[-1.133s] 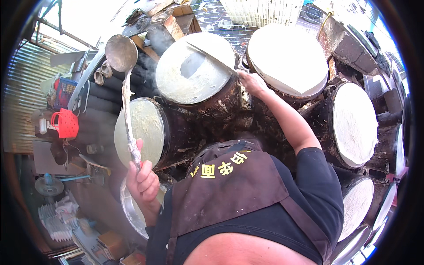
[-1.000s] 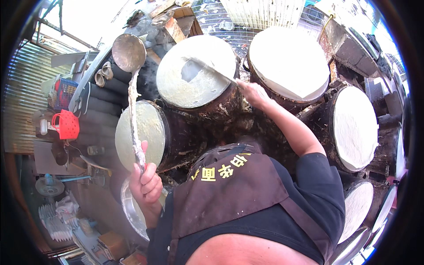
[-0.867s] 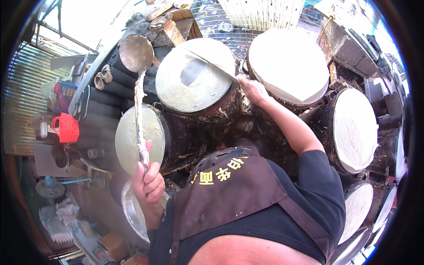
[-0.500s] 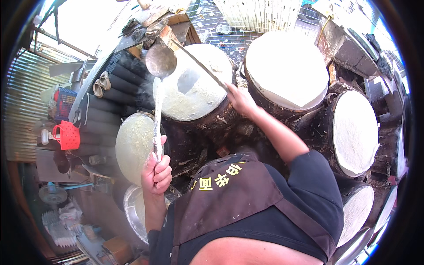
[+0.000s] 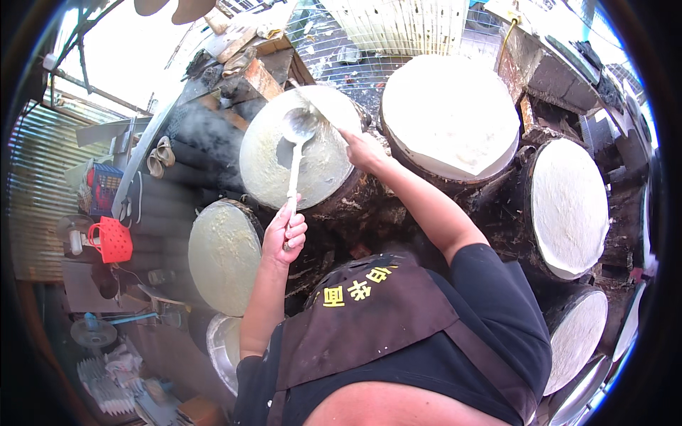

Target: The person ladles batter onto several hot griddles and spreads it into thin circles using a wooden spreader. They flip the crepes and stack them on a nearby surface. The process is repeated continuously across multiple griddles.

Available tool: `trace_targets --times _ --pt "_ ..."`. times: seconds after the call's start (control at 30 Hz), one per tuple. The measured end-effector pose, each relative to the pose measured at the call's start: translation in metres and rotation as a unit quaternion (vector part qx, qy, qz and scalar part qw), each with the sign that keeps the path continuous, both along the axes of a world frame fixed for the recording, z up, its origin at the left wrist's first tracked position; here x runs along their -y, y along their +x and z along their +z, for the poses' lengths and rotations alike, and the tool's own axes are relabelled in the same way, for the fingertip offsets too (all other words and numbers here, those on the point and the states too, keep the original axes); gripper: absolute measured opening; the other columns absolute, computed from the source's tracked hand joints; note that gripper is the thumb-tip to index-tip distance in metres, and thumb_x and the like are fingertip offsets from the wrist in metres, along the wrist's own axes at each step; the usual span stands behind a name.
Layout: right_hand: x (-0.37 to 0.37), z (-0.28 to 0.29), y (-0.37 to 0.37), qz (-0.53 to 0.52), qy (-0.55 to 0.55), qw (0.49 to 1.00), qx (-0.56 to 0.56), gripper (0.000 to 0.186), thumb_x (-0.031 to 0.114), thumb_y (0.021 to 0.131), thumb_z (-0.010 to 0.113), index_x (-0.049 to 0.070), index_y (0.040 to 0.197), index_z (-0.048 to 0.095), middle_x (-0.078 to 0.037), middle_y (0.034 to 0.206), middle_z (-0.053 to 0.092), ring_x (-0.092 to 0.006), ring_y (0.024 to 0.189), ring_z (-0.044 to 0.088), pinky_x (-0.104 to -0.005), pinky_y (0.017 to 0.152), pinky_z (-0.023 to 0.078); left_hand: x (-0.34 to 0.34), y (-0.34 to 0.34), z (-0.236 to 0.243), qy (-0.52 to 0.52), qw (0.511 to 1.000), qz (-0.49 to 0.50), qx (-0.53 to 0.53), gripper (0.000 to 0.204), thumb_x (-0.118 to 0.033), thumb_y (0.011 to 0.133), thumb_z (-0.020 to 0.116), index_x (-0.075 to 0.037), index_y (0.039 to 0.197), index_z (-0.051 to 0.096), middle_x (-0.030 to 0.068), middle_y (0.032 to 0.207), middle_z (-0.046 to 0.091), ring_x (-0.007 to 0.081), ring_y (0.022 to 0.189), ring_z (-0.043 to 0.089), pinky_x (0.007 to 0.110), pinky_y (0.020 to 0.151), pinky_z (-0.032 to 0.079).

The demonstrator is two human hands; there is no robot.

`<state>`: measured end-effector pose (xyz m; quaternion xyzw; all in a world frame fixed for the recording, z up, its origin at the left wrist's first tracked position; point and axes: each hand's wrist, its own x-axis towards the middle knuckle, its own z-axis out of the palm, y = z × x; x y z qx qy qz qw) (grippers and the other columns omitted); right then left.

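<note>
My left hand (image 5: 284, 234) is closed round the pale, batter-coated handle of a ladle (image 5: 300, 128). The ladle's bowl is over a round griddle (image 5: 259, 177) smeared with thin whitish batter, which has a bare grey patch under the bowl. In my right hand (image 5: 364, 150) is a long thin stick-like scraper (image 5: 317, 108). It slants across the griddle's far side, close to the ladle's bowl. Whether the scraper touches the batter I cannot tell. Steam drifts at the griddle's left edge.
Several round drums ring me, among them a white-covered one (image 5: 451, 113) and an oval-looking one (image 5: 568, 206) to the right. A batter-coated top (image 5: 226, 259) and a metal pan (image 5: 226, 348) are at the left. A red basket (image 5: 112, 240) hangs farther left.
The ladle has moved right and nearer, from the griddle's far left edge to over its middle. My left hand moved right and up with it. The right hand shifted slightly left.
</note>
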<state>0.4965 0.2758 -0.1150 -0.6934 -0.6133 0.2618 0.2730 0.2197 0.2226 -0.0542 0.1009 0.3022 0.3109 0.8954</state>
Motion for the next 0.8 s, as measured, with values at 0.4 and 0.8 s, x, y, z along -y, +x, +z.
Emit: trace_targets --times 0.4,0.8 --pt "0.028 -0.026 -0.007 0.025 0.014 1.0 0.005 0.057 0.001 0.081 0.049 0.016 0.135 0.045 -0.021 0.091 0.065 -0.0363 0.084 0.066 -0.0468 0.074 0.054 0.081 -0.066 0.047 0.061 0.992 0.115 -0.002 0.046 -0.021 0.104 0.037 -0.011 0.147 0.024 0.0012 0.07 0.037 0.0072 0.048 0.035 0.021 0.036 0.037" --pt "0.034 -0.026 -0.008 0.045 0.03 0.999 -0.003 0.054 0.003 0.08 0.049 0.017 0.132 0.05 -0.023 0.093 0.066 -0.0396 0.084 0.066 -0.0478 0.074 0.053 0.133 -0.05 0.098 0.092 0.99 0.095 0.041 0.055 -0.025 0.104 0.038 -0.012 0.15 0.011 0.0009 0.069 0.037 0.0052 0.046 0.035 0.019 0.035 0.038"
